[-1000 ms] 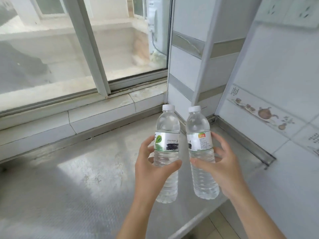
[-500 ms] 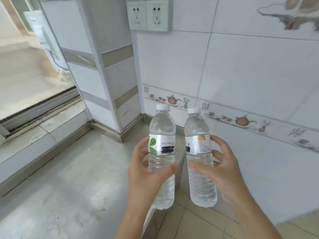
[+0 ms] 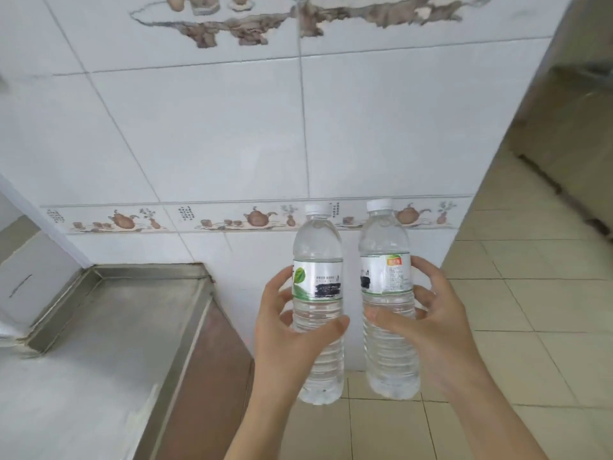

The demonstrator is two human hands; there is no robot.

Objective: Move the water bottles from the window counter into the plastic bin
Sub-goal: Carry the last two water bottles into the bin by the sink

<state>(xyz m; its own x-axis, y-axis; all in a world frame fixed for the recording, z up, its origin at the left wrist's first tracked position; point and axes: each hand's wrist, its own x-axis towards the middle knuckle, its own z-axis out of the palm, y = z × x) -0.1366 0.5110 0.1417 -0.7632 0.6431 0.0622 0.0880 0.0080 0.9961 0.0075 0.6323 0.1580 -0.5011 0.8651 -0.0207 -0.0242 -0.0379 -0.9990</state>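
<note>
Two clear water bottles with white caps stand upright in the air, side by side, over the tiled floor. My left hand [image 3: 292,340] grips the left bottle [image 3: 317,260], which has a green-leaf label. My right hand [image 3: 438,323] grips the right bottle [image 3: 384,247], whose label carries an orange patch. The bottles are slightly apart and do not touch. No plastic bin is in view.
The steel window counter [image 3: 109,327] lies at the lower left, its right edge close to my left forearm. A white tiled wall [image 3: 232,134] with a teapot border stands straight ahead. Beige floor tiles [image 3: 517,310] stretch to the right past the wall's corner.
The view has swung to the right: the window has left the frame and the counter has slid to the left. Both bottles, held the same way, now hang past the counter's edge.
</note>
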